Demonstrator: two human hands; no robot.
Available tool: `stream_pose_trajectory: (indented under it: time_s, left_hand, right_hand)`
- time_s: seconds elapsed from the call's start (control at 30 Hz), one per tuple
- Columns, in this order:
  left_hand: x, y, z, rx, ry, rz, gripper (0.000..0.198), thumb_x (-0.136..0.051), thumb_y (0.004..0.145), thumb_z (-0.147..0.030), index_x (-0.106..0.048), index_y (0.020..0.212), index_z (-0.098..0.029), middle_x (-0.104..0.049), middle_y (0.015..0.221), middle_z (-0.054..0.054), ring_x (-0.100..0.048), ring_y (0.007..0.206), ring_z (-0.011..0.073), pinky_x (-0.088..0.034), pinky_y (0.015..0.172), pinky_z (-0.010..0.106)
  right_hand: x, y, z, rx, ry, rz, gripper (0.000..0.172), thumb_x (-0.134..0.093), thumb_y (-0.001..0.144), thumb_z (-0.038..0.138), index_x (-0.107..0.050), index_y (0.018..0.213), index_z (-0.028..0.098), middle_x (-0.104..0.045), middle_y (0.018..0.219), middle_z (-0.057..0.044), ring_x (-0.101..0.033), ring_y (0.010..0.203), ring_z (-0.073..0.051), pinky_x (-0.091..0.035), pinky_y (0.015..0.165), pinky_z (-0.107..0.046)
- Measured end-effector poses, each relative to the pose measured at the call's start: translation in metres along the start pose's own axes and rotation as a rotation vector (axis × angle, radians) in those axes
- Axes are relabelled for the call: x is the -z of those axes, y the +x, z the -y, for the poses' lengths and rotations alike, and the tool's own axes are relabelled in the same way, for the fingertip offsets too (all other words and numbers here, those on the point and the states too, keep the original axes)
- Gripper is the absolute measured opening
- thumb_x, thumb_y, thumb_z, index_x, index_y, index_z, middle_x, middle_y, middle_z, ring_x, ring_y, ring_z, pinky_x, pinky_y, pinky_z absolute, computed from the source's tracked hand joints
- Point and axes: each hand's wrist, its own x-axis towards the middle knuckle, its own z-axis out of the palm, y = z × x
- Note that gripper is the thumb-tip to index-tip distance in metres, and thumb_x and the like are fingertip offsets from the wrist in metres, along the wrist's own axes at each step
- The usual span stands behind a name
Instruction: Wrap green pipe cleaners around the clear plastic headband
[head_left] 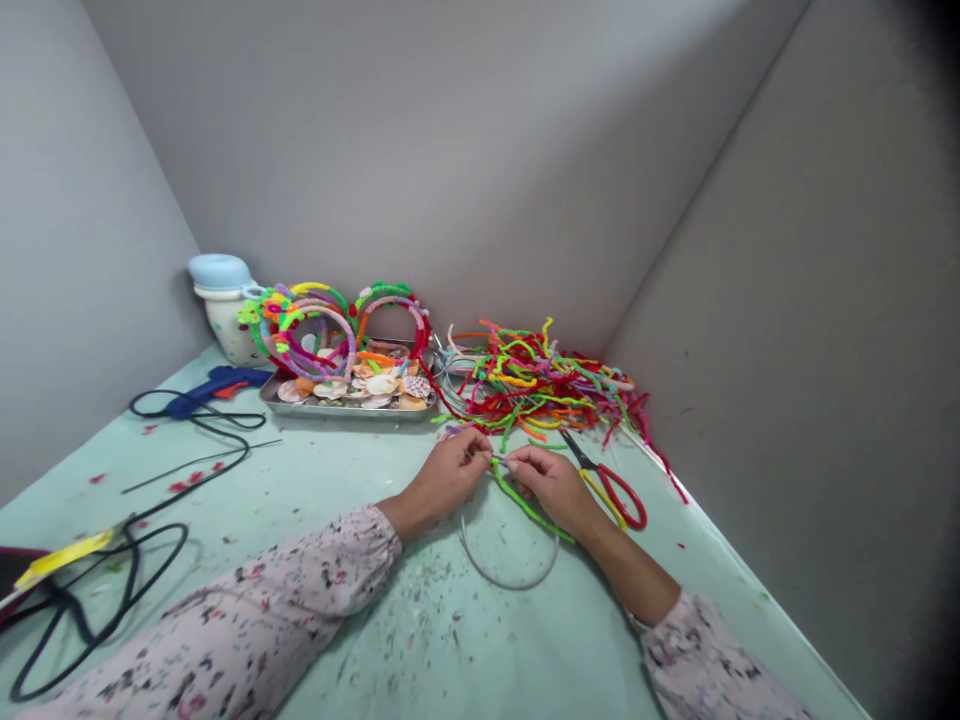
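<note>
My left hand and my right hand meet low in the middle of the mint-green table, their fingertips pinched together. Both seem to grip a green pipe cleaner where it joins a thin bare headband, whose loop lies on the table below my hands. Just right of my right hand lie scissors with red and yellow handles. A heap of multicoloured pipe-cleaner pieces sits just beyond my fingertips.
A metal tray of seashells stands at the back, with decorated headbands propped behind it. A blue glue gun and black cord lie left, near a white lidded jar. Grey walls enclose the back and sides.
</note>
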Motion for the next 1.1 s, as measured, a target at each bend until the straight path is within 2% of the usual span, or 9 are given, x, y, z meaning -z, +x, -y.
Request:
stream_pose_trajectory:
  time_s: [0.3, 0.57, 1.1]
  left_hand:
    - [-0.001, 0.0003, 0.0042, -0.024, 0.006, 0.046, 0.016, -0.044, 0.084, -0.032, -0.049, 0.08, -0.017, -0.045, 0.062, -0.005, -0.042, 0.045, 0.0065, -0.034, 0.043, 0.019]
    - [-0.0013, 0.0, 0.0028, -0.071, 0.078, 0.037, 0.017, -0.047, 0.083, -0.03, -0.056, 0.08, -0.016, -0.051, 0.064, -0.003, -0.045, 0.054, 0.0088, -0.033, 0.05, 0.02]
    - [-0.002, 0.001, 0.0036, -0.093, 0.054, 0.028, 0.015, -0.049, 0.081, -0.027, -0.058, 0.086, -0.016, -0.056, 0.069, -0.001, -0.048, 0.06, 0.0101, -0.038, 0.056, 0.02]
  right_hand:
    - [-0.001, -0.0019, -0.0032, 0.057, -0.046, -0.005, 0.02, -0.054, 0.081, 0.036, -0.062, 0.085, 0.018, -0.054, 0.065, 0.002, -0.048, 0.058, -0.012, -0.038, 0.054, -0.023]
    - [-0.0042, -0.0024, -0.0052, 0.152, -0.17, -0.015, 0.02, -0.054, 0.082, 0.034, -0.064, 0.09, 0.019, -0.063, 0.078, -0.002, -0.055, 0.071, -0.015, -0.043, 0.066, -0.026]
    - [-0.004, -0.0041, -0.0028, 0.187, -0.208, -0.01, 0.017, -0.053, 0.082, 0.028, -0.065, 0.089, 0.019, -0.066, 0.079, -0.002, -0.057, 0.072, -0.015, -0.044, 0.067, -0.025]
